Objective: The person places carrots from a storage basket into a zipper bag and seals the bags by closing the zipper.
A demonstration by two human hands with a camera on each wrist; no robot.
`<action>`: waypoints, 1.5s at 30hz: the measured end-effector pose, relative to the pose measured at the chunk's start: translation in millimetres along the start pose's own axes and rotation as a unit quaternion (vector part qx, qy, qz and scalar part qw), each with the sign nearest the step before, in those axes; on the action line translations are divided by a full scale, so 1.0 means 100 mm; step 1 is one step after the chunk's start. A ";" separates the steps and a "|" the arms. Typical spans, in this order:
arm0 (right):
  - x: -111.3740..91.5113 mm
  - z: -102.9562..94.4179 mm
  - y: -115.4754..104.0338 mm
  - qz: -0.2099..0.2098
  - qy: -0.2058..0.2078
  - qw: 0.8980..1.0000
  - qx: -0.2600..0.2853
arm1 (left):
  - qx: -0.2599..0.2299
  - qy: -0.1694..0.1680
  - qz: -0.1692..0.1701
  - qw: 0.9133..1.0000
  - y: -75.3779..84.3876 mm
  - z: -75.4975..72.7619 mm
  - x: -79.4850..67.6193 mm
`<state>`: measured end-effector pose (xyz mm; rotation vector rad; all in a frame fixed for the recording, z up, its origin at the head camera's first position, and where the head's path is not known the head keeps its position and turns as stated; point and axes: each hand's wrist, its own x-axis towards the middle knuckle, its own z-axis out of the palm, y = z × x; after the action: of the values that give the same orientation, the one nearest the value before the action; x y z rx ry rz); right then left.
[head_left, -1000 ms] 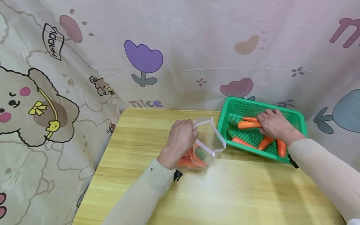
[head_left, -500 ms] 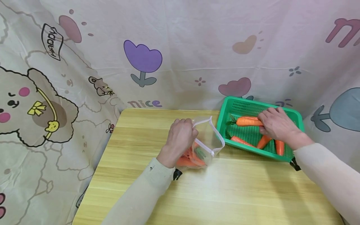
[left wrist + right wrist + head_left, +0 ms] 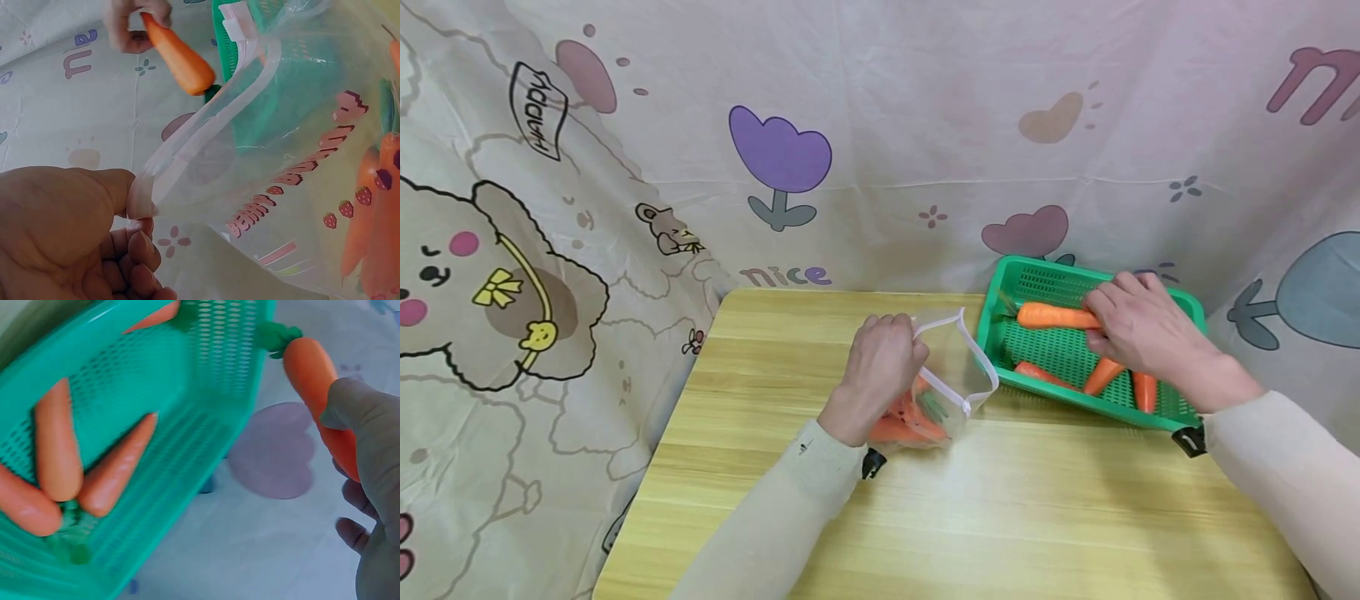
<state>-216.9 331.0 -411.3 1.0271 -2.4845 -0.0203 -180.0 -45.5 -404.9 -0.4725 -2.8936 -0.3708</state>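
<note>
- On my head-camera feed, a pale wood-grained table [image 3: 1000,500] stretches left of the green basket [image 3: 1060,352] and toward the camera.
- The green basket itself stands on the table, set at an angle.
- Left of the basket, I see a clear zip bag [image 3: 944,388], mouth agape, its lower end apparently resting on the table.

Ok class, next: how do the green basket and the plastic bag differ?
The green basket is green and slotted; the plastic bag is see-through with printed lettering. The green basket looks stiff; the plastic bag looks limp, its edge pinched by the left hand. Both are open and contain carrots.
</note>
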 end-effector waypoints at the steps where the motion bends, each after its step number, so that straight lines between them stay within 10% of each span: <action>1: 0.02 -0.05 -0.03 0.000 0.001 1.000 0.002 | 0.001 0.002 0.002 1.000 0.00 0.00 0.00; 17: 0.23 -0.47 -0.68 -0.051 0.039 0.992 0.112 | -0.002 0.004 0.003 1.000 0.03 -0.04 0.01; 34: 0.82 0.60 -1.47 -0.039 0.057 0.997 0.030 | -0.052 -0.010 -0.009 0.999 0.16 -0.13 0.00; 45: 0.91 0.79 -1.56 -0.035 0.070 0.997 -0.019 | -0.061 -0.016 -0.036 0.997 0.17 -0.16 0.03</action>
<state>-202.0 144.5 -474.4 1.0628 -2.3121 -0.0166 -174.9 -33.5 -385.6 -0.3981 -2.9362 -0.5582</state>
